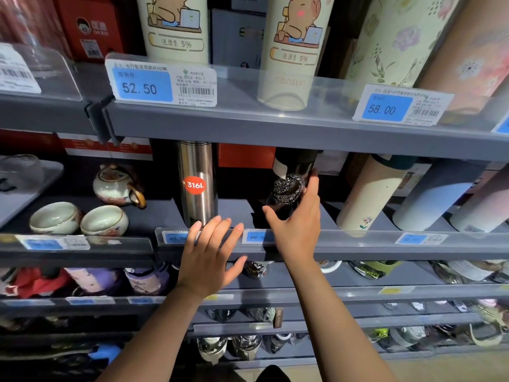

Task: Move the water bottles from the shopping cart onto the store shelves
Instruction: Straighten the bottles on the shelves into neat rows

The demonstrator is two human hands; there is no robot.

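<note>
the blue price tag (143, 86) on the upper grey shelf rail reads "52.50", the blue tag further right (387, 108) "58.00". a round red sticker (194, 185) on the steel flask says "316l". both cream cartoon tumblers (294, 51) carry "5%" (chinese characters beside it). a lower tag (254, 237) shows "99".

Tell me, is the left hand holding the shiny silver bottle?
No, the left hand lies open on the shelf edge below the silver bottle.

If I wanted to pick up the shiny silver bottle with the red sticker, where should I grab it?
Probably around the middle of the tall silver steel bottle, near its red round sticker, coming straight from the front. It stands upright, its top hidden behind the grey shelf above, so only its smooth round sides are open to your fingers.
</note>
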